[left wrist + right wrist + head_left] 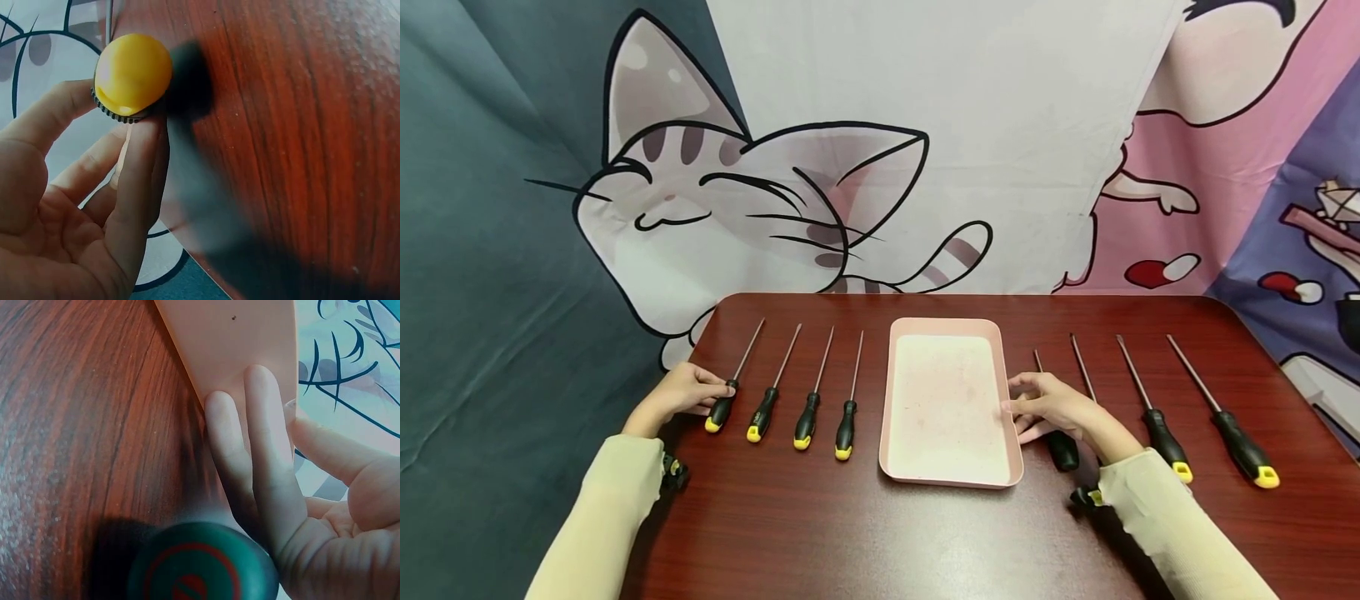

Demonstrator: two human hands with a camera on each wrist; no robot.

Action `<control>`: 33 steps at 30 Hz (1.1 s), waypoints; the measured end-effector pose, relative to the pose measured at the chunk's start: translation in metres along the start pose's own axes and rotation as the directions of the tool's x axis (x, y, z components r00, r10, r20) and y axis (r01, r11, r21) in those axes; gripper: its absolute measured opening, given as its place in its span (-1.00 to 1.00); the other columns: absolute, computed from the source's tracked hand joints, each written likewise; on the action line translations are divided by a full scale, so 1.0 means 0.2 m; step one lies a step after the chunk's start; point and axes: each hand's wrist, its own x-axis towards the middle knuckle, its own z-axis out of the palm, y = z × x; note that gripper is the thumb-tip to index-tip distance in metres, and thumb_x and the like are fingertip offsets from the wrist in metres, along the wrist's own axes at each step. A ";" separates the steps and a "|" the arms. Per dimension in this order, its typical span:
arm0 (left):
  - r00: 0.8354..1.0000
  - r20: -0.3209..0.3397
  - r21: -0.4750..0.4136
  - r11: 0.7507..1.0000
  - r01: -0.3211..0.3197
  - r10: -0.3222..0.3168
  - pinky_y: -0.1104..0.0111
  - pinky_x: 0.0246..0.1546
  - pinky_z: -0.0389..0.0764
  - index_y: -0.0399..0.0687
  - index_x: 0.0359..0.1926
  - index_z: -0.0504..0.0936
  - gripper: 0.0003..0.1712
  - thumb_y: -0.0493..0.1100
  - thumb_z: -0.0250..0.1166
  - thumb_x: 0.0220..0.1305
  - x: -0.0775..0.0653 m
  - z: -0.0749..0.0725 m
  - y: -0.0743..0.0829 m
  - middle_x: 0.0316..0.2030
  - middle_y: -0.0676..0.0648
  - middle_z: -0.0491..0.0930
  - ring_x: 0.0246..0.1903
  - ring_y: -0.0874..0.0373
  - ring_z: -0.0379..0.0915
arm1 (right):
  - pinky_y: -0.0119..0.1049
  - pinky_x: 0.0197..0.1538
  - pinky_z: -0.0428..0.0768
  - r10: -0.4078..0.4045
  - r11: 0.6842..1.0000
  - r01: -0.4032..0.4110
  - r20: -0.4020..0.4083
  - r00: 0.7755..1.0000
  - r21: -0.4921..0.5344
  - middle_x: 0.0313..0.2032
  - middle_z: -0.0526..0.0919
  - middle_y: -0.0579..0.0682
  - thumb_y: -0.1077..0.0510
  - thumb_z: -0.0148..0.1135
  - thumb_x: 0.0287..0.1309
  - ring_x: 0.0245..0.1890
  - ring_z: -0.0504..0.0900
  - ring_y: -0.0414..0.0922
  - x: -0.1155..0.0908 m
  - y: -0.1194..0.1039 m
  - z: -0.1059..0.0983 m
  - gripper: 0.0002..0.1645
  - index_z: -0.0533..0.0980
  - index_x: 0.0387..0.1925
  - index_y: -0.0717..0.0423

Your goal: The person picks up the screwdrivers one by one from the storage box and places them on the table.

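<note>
At the table's left side my left hand (pixel 688 390) pinches the black handle of the leftmost screwdriver (pixel 721 410) between thumb and fingers. Its yellow butt end (pixel 133 75) faces the left wrist camera. My right hand (pixel 1048 407) holds the right side of a shallow pink tray (pixel 951 481), thumb at the rim and fingers along the outer wall (pixel 231 337). Close below that hand lies a screwdriver with a dark butt end (pixel 1063 452), which shows a red ring in the right wrist view. The hand and forearm hide the handle of another screwdriver (pixel 1083 367).
Three more screwdrivers with yellow ends, among them one (pixel 846 429) nearest the tray, lie in a row left of it. Two others (pixel 1167 442) (pixel 1243 446) lie at the right. A cartoon cloth (pixel 1000 150) hangs behind the brown table (pixel 820 533).
</note>
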 end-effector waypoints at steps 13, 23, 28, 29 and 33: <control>0.996 -0.084 0.099 0.995 0.016 -0.007 0.24 -0.40 0.75 -0.47 -0.20 0.71 -0.62 -0.15 0.47 0.16 -0.01 0.03 0.03 -0.26 -0.24 0.66 -0.44 0.15 0.60 | -0.04 -0.29 0.75 0.003 1.000 -0.003 -0.002 1.000 0.003 -0.34 0.60 0.16 0.37 0.11 0.36 -0.42 0.71 -0.03 -0.01 0.00 0.00 -0.26 -0.05 0.34 0.63; 0.994 -0.101 0.126 0.991 0.052 -0.039 0.22 -0.41 0.74 -0.47 -0.22 0.70 -0.59 -0.14 0.52 0.12 -0.02 0.04 0.05 -0.42 -0.17 0.67 -0.50 0.13 0.61 | -0.06 -0.32 0.75 -0.022 0.997 0.019 -0.044 0.999 -0.069 -0.32 0.58 0.21 0.37 0.17 0.31 -0.45 0.69 -0.03 0.01 -0.01 0.04 -0.31 0.06 0.27 0.67; 0.991 -0.118 0.134 0.988 0.083 -0.067 0.25 -0.44 0.74 -0.49 -0.18 0.68 -0.57 -0.15 0.53 0.10 0.00 0.05 0.06 -0.47 -0.15 0.66 -0.53 0.15 0.60 | -0.08 -0.34 0.75 -0.031 0.994 0.022 -0.078 0.996 -0.104 -0.31 0.56 0.23 0.36 0.18 0.29 -0.45 0.66 -0.04 0.00 -0.02 0.06 -0.33 0.10 0.24 0.68; 0.990 -0.123 0.136 0.987 0.090 -0.074 0.27 -0.44 0.73 -0.48 -0.18 0.68 -0.57 -0.15 0.53 0.10 0.00 0.05 0.06 -0.48 -0.14 0.65 -0.54 0.15 0.60 | -0.09 -0.34 0.75 -0.033 0.994 0.024 -0.084 0.996 -0.110 -0.32 0.56 0.24 0.36 0.18 0.29 -0.44 0.65 -0.04 0.00 -0.02 0.06 -0.33 0.10 0.24 0.68; 0.988 -0.137 0.155 0.984 0.086 -0.065 0.31 -0.46 0.71 -0.46 -0.20 0.68 -0.59 -0.14 0.50 0.14 -0.01 0.06 0.07 -0.54 -0.10 0.63 -0.56 0.18 0.58 | -0.10 -0.33 0.75 -0.059 0.990 0.046 -0.095 0.994 -0.133 -0.32 0.60 0.25 0.37 0.17 0.30 -0.43 0.67 0.00 -0.01 -0.03 0.06 -0.38 0.14 0.20 0.68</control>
